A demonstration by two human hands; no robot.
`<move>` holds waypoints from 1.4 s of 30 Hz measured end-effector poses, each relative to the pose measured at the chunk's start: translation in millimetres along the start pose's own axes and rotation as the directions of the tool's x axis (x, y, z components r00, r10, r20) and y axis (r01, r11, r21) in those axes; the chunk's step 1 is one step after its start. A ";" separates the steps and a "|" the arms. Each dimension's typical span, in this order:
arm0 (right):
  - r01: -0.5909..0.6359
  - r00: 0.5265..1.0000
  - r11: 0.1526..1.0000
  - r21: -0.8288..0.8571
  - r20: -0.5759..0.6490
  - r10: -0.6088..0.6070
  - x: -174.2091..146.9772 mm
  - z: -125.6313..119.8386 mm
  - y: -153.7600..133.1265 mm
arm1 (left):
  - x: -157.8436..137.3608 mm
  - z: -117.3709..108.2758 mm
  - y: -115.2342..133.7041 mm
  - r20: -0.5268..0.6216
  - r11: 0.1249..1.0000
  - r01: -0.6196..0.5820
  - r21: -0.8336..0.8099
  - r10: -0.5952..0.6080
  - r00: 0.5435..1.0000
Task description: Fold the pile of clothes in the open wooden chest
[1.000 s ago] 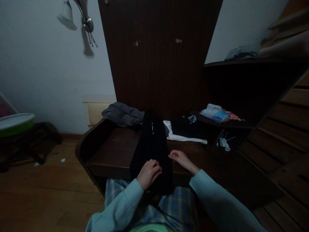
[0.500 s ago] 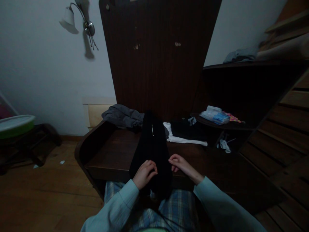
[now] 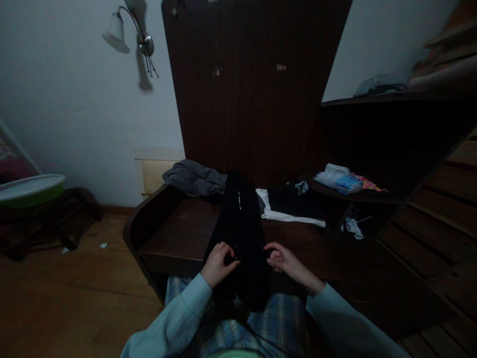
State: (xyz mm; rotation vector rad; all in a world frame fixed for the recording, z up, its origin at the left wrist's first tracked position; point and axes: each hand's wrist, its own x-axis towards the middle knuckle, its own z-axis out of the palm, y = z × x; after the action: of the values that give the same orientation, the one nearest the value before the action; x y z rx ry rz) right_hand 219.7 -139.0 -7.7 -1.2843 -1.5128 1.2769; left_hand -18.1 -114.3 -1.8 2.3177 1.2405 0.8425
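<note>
head view: reference for all positions is the black garment (image 3: 242,228). at its near end, plaid cloth (image 3: 283,313) covers the person's lap. light blue-green sleeves (image 3: 179,318) extend forward on both sides of the garment.

left hand (image 3: 218,263): located over the left part of the garment, near the desk's front edge. thumb and forefinger are narrowly spaced; whether fabric is gripped between them cannot be told. right hand (image 3: 285,261): located at the garment's right edge. forefinger is extended toward that edge, remaining fingers curled; a grip cannot be confirmed.

the garment lies lengthwise, front to back, across the dark wooden desk (image 3: 175,228). its near end projects past the front edge, toward the plaid cloth. a thin white mark (image 3: 239,200) is visible on its far part.

right of the garment's far part: folded dark clothing (image 3: 286,201) with a white strip of cloth (image 3: 294,218) along its near side. left of the far end: a crumpled gray cloth (image 3: 196,177). farther right of the garment: a plastic packet (image 3: 339,180) on a shelf. directly beyond the garment: a tall dark panel (image 3: 253,99). beyond and above left of it: a wall lamp (image 3: 117,30).
</note>
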 end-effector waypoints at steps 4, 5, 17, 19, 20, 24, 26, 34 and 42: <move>-0.010 1.000 1.000 0.002 0.017 0.010 -1.1 -0.5 -1.5 | 0.3 0.6 1.3 0.030 1.000 0.007 0.009 -0.007 1.000; -0.020 1.000 1.000 -0.001 0.018 0.020 -1.4 0.0 -2.2 | 0.7 1.1 2.1 0.039 1.000 0.011 0.010 -0.011 0.999; 0.074 0.997 0.979 -0.192 -0.004 -0.076 0.1 0.7 -1.5 | 9.5 -2.2 -7.8 0.065 0.993 0.044 -0.111 -0.037 0.997; 0.075 0.997 0.977 -0.199 0.024 -0.072 -0.4 -1.7 -3.3 | 10.4 -2.3 -10.6 0.053 0.992 0.047 -0.119 -0.041 0.998; 0.071 0.997 0.976 -0.208 0.032 -0.066 -0.9 -2.7 -4.2 | 10.7 -1.9 -11.5 0.054 0.992 0.047 -0.117 -0.041 0.998; 0.038 0.998 0.979 -0.202 0.060 -0.026 -3.7 -6.1 -7.4 | 10.9 0.9 -12.1 0.086 0.993 0.064 -0.104 -0.055 0.995; 0.023 0.997 0.985 -0.170 0.080 -0.009 -5.4 -7.1 -7.8 | 10.6 2.0 -11.3 0.107 0.993 0.071 -0.094 -0.061 0.992; 0.077 0.997 0.928 -0.365 0.034 -0.069 -12.3 -1.0 -10.8 | 8.8 1.6 -7.0 0.127 0.995 0.089 -0.048 -0.083 0.988; 0.289 0.909 0.672 -0.682 0.416 0.032 36.0 -18.0 -72.9 | 8.1 -0.1 -2.4 0.114 0.996 0.084 -0.002 -0.084 0.990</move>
State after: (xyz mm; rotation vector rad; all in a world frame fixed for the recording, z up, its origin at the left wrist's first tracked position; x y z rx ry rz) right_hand 213.9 -99.5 65.4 -1.3877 -2.5509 0.8612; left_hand -16.1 -106.2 -0.3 2.2573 1.2742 0.6751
